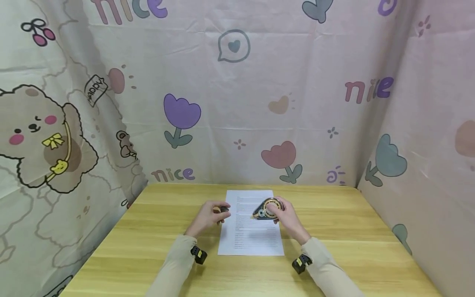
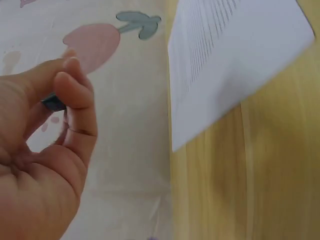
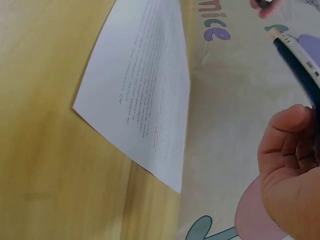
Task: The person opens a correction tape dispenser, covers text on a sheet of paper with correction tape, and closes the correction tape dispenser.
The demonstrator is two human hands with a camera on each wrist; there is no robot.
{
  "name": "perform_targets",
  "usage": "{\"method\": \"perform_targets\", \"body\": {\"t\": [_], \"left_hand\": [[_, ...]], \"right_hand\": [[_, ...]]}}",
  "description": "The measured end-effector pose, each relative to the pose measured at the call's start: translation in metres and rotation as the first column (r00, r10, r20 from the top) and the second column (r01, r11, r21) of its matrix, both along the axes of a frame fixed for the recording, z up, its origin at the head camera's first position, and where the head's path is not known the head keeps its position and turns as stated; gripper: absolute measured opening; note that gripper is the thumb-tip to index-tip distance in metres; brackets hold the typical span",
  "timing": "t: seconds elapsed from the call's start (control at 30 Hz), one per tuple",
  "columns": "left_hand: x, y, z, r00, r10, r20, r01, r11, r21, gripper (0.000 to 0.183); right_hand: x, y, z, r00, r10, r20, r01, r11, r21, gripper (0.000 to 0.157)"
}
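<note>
Beyond the back edge of the tabletop (image 1: 326, 231): a pale cloth (image 1: 241, 82) printed with tulips, hearts and the word "nice", a winking bear toward the left.
Tabletop: yellowish wood grain, its side edges running up to two back corners.
Sleeves (image 1: 174, 260): beige, coming in from the front.
White sheet (image 1: 249, 235): lines of small print, about midway between the tabletop's left and right edges, top end near the back edge.
Right hand (image 1: 288, 215): by the sheet's right edge, pinching a tape dispenser (image 1: 262, 212), thumb across its face.
Left hand (image 1: 206, 215): by the sheet's left edge, thumb and fingers pinching a small dark piece (image 1: 224, 209).
Tape dispenser: black and gold, teardrop-shaped, above the sheet's upper right part, narrow tip toward the left edge.
Wrist cameras (image 1: 198, 255): black, one at each cuff.
Small dark piece: mostly hidden by fingers; what it is, I cannot tell.
</note>
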State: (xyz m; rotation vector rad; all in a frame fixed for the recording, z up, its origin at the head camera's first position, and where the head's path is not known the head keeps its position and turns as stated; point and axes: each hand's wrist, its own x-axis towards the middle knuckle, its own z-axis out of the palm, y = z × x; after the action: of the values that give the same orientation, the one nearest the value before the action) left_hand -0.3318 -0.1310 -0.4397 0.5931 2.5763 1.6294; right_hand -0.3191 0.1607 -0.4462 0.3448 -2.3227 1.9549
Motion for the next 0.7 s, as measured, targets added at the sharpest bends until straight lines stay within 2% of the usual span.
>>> {"method": "perform_targets", "body": {"t": [0.1,0.27,0.4,0.5,0.6,0.7], "left_hand": [[-0.003,-0.007,-0.003,1.0,-0.007,-0.021,0.004,0.992,-0.128,0.016],[-0.002,-0.026,-0.01,1.0,0.024,0.012,-0.019,0.951,-0.308,0.016],[0.001,-0.039,-0.015,0.997,0.073,0.02,-0.061,0.933,-0.354,0.015],[0.001,-0.045,-0.018,0.99,0.138,0.015,-0.123,0.921,-0.37,0.019],[0.001,-0.049,-0.019,0.978,0.211,0.004,-0.192,0.896,-0.4,0.011],[0.0,-0.053,-0.018,0.967,0.252,-0.033,-0.242,0.869,-0.431,0.008]], "right_hand": [[0.0,0.002,0.0,0.999,-0.012,0.034,0.013,0.999,-0.045,0.027],[0.001,0.0,-0.001,0.996,0.037,0.076,-0.033,0.998,-0.06,0.029],[0.0,-0.002,-0.003,0.996,0.052,0.073,-0.049,0.998,-0.039,0.03],[-0.001,-0.003,-0.004,0.996,0.038,0.078,-0.037,0.999,-0.012,0.031],[0.0,-0.004,-0.005,0.995,0.033,0.098,-0.033,0.999,-0.006,0.033],[0.0,-0.005,-0.005,0.994,0.034,0.107,-0.03,0.999,-0.039,0.033]]}}
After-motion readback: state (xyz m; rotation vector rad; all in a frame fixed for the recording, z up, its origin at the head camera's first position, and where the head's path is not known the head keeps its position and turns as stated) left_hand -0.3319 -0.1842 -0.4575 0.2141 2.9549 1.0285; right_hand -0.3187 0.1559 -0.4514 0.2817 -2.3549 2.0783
